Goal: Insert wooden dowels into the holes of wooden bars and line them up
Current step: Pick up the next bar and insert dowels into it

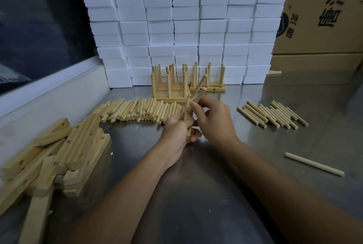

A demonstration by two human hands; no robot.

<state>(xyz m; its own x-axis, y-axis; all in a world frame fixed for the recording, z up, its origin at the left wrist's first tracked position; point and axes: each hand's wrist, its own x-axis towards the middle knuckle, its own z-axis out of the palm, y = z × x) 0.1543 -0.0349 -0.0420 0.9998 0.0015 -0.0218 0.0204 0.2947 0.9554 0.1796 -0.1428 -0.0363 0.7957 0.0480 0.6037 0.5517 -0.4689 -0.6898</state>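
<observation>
Landmark: the held bar [188, 118], mid-bench, upright and slightly tilted.

Far left of the bar: loose heap of blank bars [59, 157], flat rectangular pale-wood slats with drilled round holes, stacked untidily, some overhanging.

Just left and behind the bar: long row of dowels [137, 111], plain round pale sticks, cut ends facing the person.

Left hand [177, 135] grips the bar's lower part, fingers wrapped round it. Right hand [213, 118] pinches a dowel [198, 96] near its base, fingers curled, pushing it at the bar; a second dowel [201, 83] already sticks out of the bar, angled up. Whether the pinched dowel is seated or only at the hole mouth is unclear, fingers cover the joint.

Step advice: the person should keep the dowel square to the bar's face, twist lightly while pressing, and brace the bar against the left palm so it does not rock.

Behind the bar: finished assemblies [170, 86], dowels standing up, lined against a wall of white foam blocks [176, 28], matte and crumbly at the edges.

Right of the bar: smaller dowel batch [273, 114]; further right and nearer, one longer lone dowel [314, 164]. Brushed steel bench [196, 185], reflective. Cardboard box [318, 12] far right, behind.
</observation>
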